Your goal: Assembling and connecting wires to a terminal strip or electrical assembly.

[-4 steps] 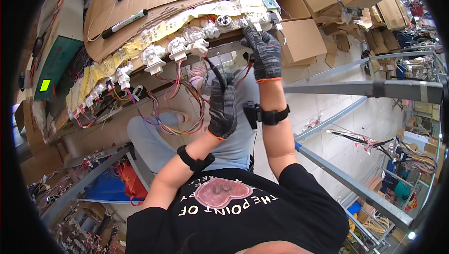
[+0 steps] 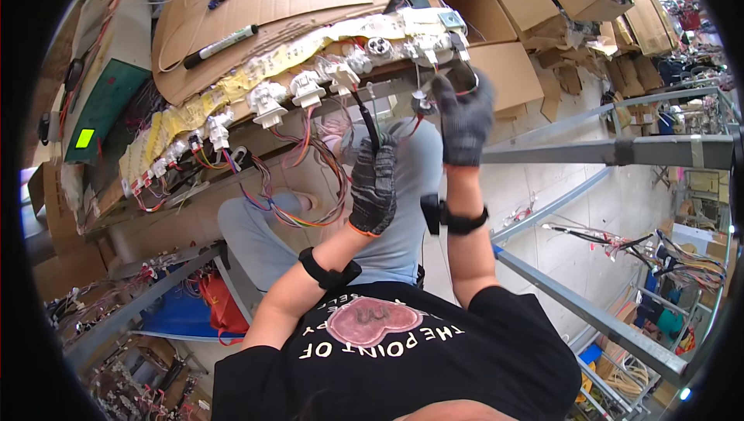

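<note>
My left hand point(image 2: 373, 187), in a dark grey knit glove, is closed round a black-sleeved cable point(image 2: 367, 120). That cable runs up to a white connector point(image 2: 342, 79) at the front edge of a long wiring board point(image 2: 232, 84) covered in yellowed tape. My right hand point(image 2: 468, 119), gloved the same way, is smeared by motion just below the board's right end. Its fingers are bent, and what they hold, if anything, is unclear. Beside its thumb hangs a small light-coloured connector with dark red wires point(image 2: 421, 105). Several white connector holders point(image 2: 308, 89) line the board.
Bundled coloured wires point(image 2: 333, 169) hang under the board above my knees. A marker point(image 2: 221, 46) lies on cardboard point(image 2: 287, 3) behind it. Cardboard boxes point(image 2: 500, 72) stand at the right, near a grey metal rail point(image 2: 604, 150). A green-sided case point(image 2: 108, 111) is at the left.
My right hand has pulled away from the board's right end, moving down and right. The left hand keeps its hold on the black cable. The whole view has shifted slightly.
</note>
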`<state>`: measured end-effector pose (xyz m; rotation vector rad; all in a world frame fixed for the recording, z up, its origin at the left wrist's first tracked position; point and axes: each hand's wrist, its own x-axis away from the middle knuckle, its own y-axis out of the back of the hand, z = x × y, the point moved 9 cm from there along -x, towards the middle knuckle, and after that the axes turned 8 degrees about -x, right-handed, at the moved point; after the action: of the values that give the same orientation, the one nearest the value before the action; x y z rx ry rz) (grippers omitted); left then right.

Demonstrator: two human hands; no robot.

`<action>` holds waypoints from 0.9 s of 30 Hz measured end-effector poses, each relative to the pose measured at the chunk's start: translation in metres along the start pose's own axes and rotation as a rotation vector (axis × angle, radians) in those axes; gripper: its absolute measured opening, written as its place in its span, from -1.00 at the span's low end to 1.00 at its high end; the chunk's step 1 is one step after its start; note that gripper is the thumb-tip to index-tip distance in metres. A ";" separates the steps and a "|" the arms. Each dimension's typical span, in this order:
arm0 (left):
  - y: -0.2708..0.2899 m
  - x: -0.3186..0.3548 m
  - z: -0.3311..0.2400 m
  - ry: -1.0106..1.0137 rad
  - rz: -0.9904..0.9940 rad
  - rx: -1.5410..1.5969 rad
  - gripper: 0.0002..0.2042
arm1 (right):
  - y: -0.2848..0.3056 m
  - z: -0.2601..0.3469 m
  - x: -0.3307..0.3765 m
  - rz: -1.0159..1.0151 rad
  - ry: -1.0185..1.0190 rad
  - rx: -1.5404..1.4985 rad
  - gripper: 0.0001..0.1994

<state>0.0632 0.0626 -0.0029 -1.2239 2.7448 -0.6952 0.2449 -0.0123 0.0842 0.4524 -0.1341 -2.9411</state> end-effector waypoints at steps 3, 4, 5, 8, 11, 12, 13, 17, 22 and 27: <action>0.003 -0.003 -0.019 -0.184 -0.039 -0.259 -0.75 | 0.011 0.108 0.046 -0.144 0.620 0.315 -0.72; -0.010 -0.003 -0.039 -0.172 -0.019 -0.329 -0.75 | -0.007 0.113 0.044 0.027 0.593 0.289 -0.78; -0.016 -0.003 -0.052 -0.162 -0.002 -0.399 -0.76 | -0.030 0.116 0.044 0.200 0.564 0.257 -0.84; -0.007 -0.005 -0.050 -0.210 0.004 -0.491 -0.75 | -0.067 0.073 0.039 0.393 0.198 0.040 -0.90; 0.000 -0.015 -0.045 -0.263 -0.037 -0.475 -0.73 | -0.081 0.056 0.031 0.390 0.132 0.086 -0.88; -0.002 -0.019 -0.050 -0.172 -0.041 -0.397 -0.73 | -0.083 0.053 0.028 0.386 0.123 0.079 -0.87; -0.005 -0.020 -0.052 -0.080 -0.043 -0.318 -0.72 | -0.084 0.051 0.025 0.381 0.113 0.073 -0.87; 0.008 -0.017 -0.057 -0.283 -0.127 -0.291 -0.67 | -0.093 0.050 0.025 0.406 0.073 0.075 -0.86; 0.009 -0.010 -0.069 -0.213 -0.122 -0.349 -0.70 | -0.084 0.089 0.031 0.419 0.381 0.248 -0.86; -0.004 -0.017 -0.099 -0.435 -0.030 -0.581 -0.73 | -0.059 0.120 0.063 0.218 0.536 0.033 -0.70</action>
<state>0.0549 0.1098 0.0860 -1.3004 2.6127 0.3733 0.1401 0.0425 0.1727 1.1267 -0.1514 -2.5076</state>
